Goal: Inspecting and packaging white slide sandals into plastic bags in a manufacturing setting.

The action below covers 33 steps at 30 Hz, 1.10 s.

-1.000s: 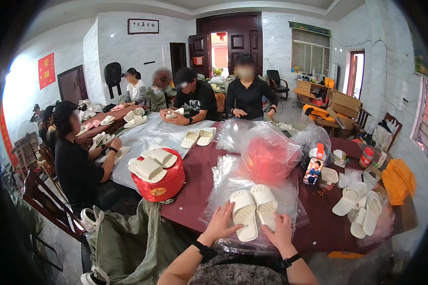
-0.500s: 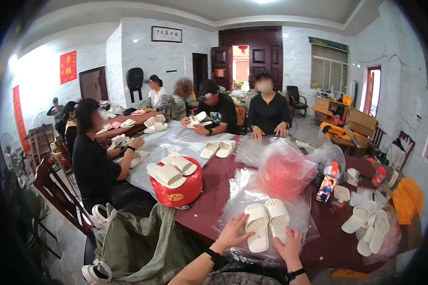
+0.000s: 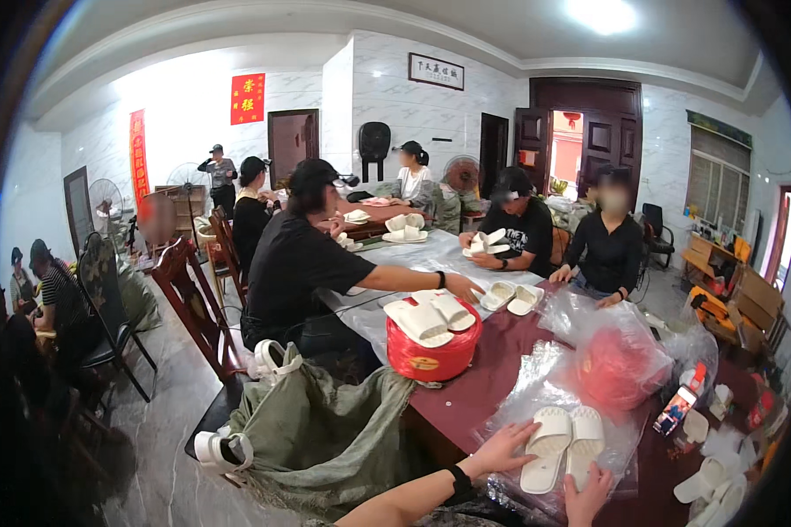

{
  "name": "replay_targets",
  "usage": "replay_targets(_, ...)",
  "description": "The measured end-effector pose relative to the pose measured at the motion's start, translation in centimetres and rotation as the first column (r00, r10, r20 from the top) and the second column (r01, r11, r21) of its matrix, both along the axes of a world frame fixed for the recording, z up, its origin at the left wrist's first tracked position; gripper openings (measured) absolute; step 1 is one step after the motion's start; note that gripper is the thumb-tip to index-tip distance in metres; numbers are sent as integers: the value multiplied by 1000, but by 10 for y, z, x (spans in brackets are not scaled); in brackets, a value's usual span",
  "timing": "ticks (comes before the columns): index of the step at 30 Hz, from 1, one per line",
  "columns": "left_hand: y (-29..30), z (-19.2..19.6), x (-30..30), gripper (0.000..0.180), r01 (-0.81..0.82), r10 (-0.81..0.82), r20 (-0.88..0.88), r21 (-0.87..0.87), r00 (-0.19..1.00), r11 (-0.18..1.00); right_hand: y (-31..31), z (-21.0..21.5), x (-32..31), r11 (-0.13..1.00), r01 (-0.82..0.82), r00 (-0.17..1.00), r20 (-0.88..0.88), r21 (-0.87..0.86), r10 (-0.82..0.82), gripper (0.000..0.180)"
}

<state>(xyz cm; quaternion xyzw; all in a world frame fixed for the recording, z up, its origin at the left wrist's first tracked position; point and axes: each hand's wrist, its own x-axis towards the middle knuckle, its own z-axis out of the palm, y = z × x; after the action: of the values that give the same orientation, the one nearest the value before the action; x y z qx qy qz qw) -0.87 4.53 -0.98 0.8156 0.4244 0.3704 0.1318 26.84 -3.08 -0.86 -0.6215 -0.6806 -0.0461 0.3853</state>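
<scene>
A pair of cream-white slide slippers (image 3: 554,443) lies side by side on clear plastic at the near edge of the table. Thumb and fingers apart, my left hand (image 3: 499,450) rests against the outer edge of the left slipper. My right hand (image 3: 591,494) has the heel of the right slipper between its thumb and fingers. Just beyond the pair stands a red roll (image 3: 620,367) under clear plastic film. Farther left, a second red roll (image 3: 431,349) carries another pair of white slippers (image 3: 432,316). A co-worker's hand (image 3: 462,286) reaches out just behind that roll.
A green sack (image 3: 325,439) hangs over a chair at my left, beside white sandals (image 3: 224,450). More slippers (image 3: 712,485) lie at the right, near a phone (image 3: 677,409). Several people sit or stand around the dark red table (image 3: 457,404).
My view has swung left, so the scene sits farther right. The co-worker on the left has stretched an arm across the table. My hands stay at the same pair of slippers.
</scene>
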Motion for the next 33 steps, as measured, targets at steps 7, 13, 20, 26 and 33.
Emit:
replay_targets(7, -3, 4, -7, 82, 7, -8, 23, 16, 1000, 1000, -1, 9, -7, 993, 107, 978, 184, -51, -95, 70)
replay_targets(13, 2, 3, -8, 81, 19, -20, 35, 19, 999, 1000, 4, 5, -6, 994, 110, 974, 200, -25, -103, 69)
replay_targets(20, -6, 4, -7, 81, 5, -5, 32, -3, 999, 1000, 13, -14, -3, 998, -29, 1000, 2, 58, 29, 66)
replay_targets(26, -7, 14, -3, 78, 28, -27, 47, -4, 999, 1000, 1, -21, 9, 1000, 3, 1000, -5, 18, -3, 65)
replay_targets(33, 5, 12, -9, 74, -64, 64, -3, -4, 998, 998, 10, 20, -17, 1000, -10, 1000, -18, -7, 10, 63)
